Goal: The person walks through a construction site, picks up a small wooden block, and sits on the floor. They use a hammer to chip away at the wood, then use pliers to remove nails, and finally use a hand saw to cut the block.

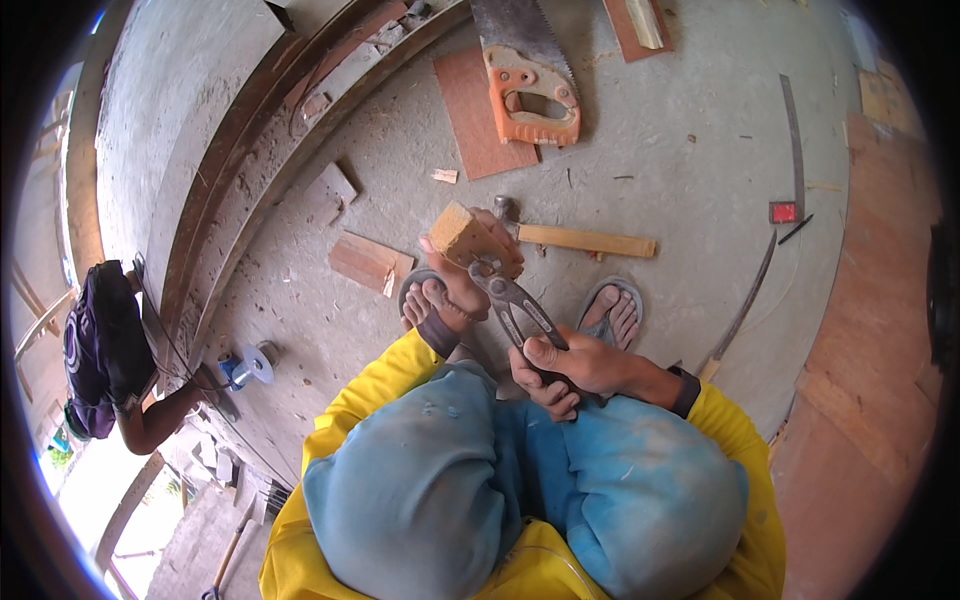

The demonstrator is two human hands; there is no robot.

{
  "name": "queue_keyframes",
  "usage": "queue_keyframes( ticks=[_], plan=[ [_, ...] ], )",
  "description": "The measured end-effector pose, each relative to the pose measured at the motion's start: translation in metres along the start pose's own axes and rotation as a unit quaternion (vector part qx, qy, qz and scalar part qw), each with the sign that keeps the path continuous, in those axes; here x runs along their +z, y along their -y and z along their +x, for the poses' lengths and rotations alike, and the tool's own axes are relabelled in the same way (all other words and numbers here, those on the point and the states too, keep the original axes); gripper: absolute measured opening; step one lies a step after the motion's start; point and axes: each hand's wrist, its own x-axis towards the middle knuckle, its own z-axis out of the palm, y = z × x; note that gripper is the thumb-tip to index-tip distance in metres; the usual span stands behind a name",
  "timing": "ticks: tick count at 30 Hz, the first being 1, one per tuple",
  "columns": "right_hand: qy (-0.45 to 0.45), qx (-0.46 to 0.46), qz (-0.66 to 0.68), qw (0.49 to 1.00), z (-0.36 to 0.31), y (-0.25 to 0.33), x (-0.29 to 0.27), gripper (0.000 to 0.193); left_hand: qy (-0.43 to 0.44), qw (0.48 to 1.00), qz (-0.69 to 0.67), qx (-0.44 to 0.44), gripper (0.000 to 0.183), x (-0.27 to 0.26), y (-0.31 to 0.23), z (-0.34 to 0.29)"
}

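Centrally, fingers curled: left hand round wooden block, right hand round water-pump pliers; loose bite could slip, bruising left hand.

Block: raw wood, pale, matt, rough-grained.
Pliers: dull grey metal, worn; grip material unclear.
Hammer: dark metal head, bare wooden handle, fairly smooth.
Saw, far: dull stained metal blade; orange handle, plastic-looking, scuffed.
Board under saw: reddish wood, flat, matt.
Sheet, right: brown wood, smooth, matt.
Floor: concrete-looking, matt, gritty.
Trousers, near: blue cloth, matt, dusty.
Sleeves: yellow cloth, creased.
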Motion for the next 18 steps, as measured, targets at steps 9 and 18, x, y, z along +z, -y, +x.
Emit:
queue_keyframes(
  ticks=[9, 18],
  plan=[
    [-0.022, -0.128, -0.025, 0.991, -0.006, -0.014, -0.015, 0.044, -0.199, 0.974, -0.076, -0.075, 0.094, 0.03, -0.006, 0.016],
    [-0.381, -0.159, -0.104, 0.905, -0.034, -0.018, -0.104, 0.056, -0.205, 0.937, 0.215, -0.182, 0.08, -0.001, 0.017, 0.019]
  ],
)
